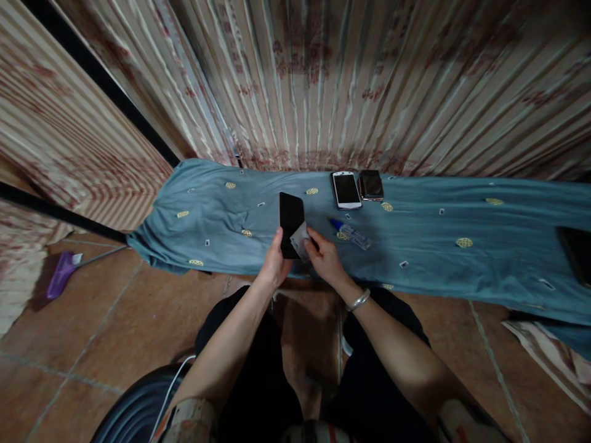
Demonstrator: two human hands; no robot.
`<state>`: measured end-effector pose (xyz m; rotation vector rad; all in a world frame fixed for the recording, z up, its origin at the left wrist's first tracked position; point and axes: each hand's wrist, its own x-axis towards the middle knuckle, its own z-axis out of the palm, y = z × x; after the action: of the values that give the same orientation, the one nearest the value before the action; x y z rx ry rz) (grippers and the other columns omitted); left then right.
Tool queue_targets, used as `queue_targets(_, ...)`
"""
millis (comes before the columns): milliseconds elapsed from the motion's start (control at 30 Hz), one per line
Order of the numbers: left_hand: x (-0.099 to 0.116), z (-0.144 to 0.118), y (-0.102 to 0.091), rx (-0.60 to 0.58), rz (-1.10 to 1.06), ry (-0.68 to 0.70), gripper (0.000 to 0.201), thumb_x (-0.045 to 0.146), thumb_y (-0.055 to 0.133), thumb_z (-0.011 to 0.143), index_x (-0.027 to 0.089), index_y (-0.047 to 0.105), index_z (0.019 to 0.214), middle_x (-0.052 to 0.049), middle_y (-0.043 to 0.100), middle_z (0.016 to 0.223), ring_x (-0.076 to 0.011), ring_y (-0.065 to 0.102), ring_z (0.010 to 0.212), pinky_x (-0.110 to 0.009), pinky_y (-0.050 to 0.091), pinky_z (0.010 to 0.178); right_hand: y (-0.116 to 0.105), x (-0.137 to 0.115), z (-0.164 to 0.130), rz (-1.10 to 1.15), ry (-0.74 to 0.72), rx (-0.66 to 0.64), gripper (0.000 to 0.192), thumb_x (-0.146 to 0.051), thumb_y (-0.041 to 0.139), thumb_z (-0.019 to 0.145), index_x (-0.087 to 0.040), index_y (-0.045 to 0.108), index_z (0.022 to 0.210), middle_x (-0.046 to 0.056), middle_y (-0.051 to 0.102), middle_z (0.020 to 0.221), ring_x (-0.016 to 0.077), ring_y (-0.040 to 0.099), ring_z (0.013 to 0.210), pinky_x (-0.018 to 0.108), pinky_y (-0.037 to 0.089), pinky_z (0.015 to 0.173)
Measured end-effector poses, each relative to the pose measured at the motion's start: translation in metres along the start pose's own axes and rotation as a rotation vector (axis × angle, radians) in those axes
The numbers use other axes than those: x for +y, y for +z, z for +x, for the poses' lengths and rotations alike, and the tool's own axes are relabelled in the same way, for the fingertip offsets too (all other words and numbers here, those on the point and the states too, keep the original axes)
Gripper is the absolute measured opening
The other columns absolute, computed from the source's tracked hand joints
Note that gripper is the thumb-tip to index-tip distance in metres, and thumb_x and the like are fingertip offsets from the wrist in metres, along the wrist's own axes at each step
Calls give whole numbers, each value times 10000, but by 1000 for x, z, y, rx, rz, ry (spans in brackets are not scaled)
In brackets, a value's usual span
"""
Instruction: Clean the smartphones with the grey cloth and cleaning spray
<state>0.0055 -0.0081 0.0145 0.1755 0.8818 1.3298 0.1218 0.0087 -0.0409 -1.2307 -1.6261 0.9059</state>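
Note:
My left hand point(276, 261) is closed on the lower left edge of a black smartphone point(290, 212), which it holds upright above the cloth. Pinched in my right hand point(323, 255) is a grey wiping cloth point(300, 239), pressed against the lower right of the phone's dark face. The cloth hides part of that face. Just right of my right hand lies a clear bottle with a blue top point(353, 234). Farther back are a white smartphone point(346, 189) with a dark screen and a small dark stack of flat items point(371, 184) beside it.
A blue-green cloth point(429, 240) with yellow patterns covers the long bench before me. Patterned curtains point(323, 86) hang behind it. A dark flat device point(575, 252) lies at the far right. On the tiled floor are a purple brush head point(62, 274) and a round black ribbed object point(138, 406).

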Motion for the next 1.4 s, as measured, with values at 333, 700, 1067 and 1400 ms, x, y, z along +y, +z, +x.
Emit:
queue_targets(333, 9, 5, -3, 54, -8, -7, 525, 434, 349, 987, 55, 669, 1158, -143, 762, 959, -235, 697, 1012, -347, 492, 981, -3, -12, -17, 27, 9, -124, 413, -340, 490, 923, -149, 640, 1257, 124, 701, 1223, 265, 667, 1108, 401, 508, 970)
queue_targets(700, 16, 6, -10, 10, -24, -43, 517, 393, 356, 968, 18, 652, 1163, -150, 759, 858, -242, 721, 912, -355, 532, 902, -17, -15, -26, -227, -207, -259, 318, -239, 517, 937, -186, 629, 1230, 106, 720, 1121, 233, 678, 1027, 367, 531, 909)
queue_targets(1067, 12, 7, -7, 0, -34, 34, 351, 188, 452, 944, 171, 603, 1261, -24, 744, 799, -157, 708, 742, -351, 515, 927, -19, -18, -27, -531, -443, -195, 230, -218, 475, 974, -157, 660, 1097, 128, 701, 962, 259, 632, 919, 399, 534, 840)
queue_targets(1400, 0, 10, -12, 28, 29, 19, 413, 178, 553, 891, 235, 578, 1299, 1, 746, 890, -162, 715, 867, -292, 532, 873, -15, -28, -31, -427, -508, -153, 326, -270, 401, 1011, -166, 656, 1184, 118, 697, 1041, 234, 621, 968, 392, 523, 915)
